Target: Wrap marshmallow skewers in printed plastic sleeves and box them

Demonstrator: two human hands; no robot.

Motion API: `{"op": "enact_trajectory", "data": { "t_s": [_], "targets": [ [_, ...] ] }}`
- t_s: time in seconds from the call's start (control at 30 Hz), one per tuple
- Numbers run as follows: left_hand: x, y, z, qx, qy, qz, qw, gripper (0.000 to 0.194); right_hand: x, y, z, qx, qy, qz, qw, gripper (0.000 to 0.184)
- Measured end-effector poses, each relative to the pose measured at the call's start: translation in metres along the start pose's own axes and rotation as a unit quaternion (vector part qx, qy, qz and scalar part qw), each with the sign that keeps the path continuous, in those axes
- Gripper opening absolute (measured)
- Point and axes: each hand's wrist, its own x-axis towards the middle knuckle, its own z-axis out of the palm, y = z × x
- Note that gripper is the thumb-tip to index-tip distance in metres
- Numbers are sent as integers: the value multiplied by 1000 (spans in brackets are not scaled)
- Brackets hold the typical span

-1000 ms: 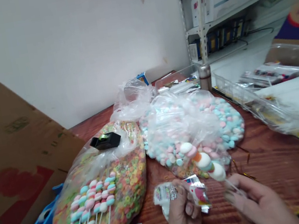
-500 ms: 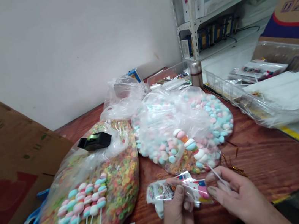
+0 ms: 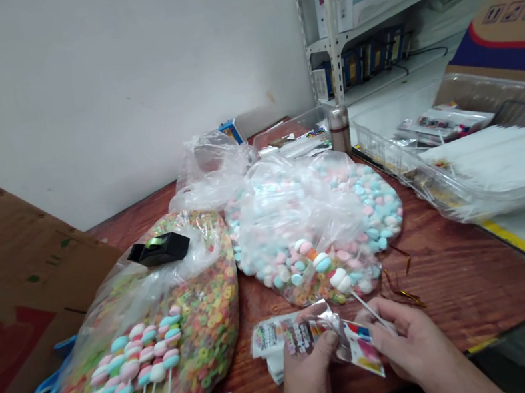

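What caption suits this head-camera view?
Left hand and right hand hold a printed wrapper and marshmallow stick near a marshmallow bag and cereal bag on a wooden table.

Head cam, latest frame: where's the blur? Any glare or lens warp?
Head view: the top-right cardboard box is blurred; the left hand, right hand, printed wrapper and white stick look fairly sharp. Glare marks the plastic bag of pastel marshmallows. Wide-angle warp leans the metal shelf upright.
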Motion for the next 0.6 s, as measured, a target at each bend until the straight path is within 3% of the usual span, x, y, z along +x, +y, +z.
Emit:
{"op": "enact_trajectory", "data": {
  "t_s": [0.1, 0.27, 0.47, 0.6],
  "targets": [
    [3, -2, -1, -11, 15, -15, 1000, 30, -1, -2, -5, -49, 20, -12, 999, 40],
    [7, -9, -4, -103, 46, -89, 990, 42, -5, -2, -7, -63, 47, -13, 997, 40],
    [10, -12, -1, -117, 87, -74, 987, 38, -10, -4, -1, -45, 33, -16, 998, 37],
    [8, -10, 4, -74, 77, -64, 992, 40, -8, -8, 8, -18, 14, -31, 999, 29]
  ]
}}
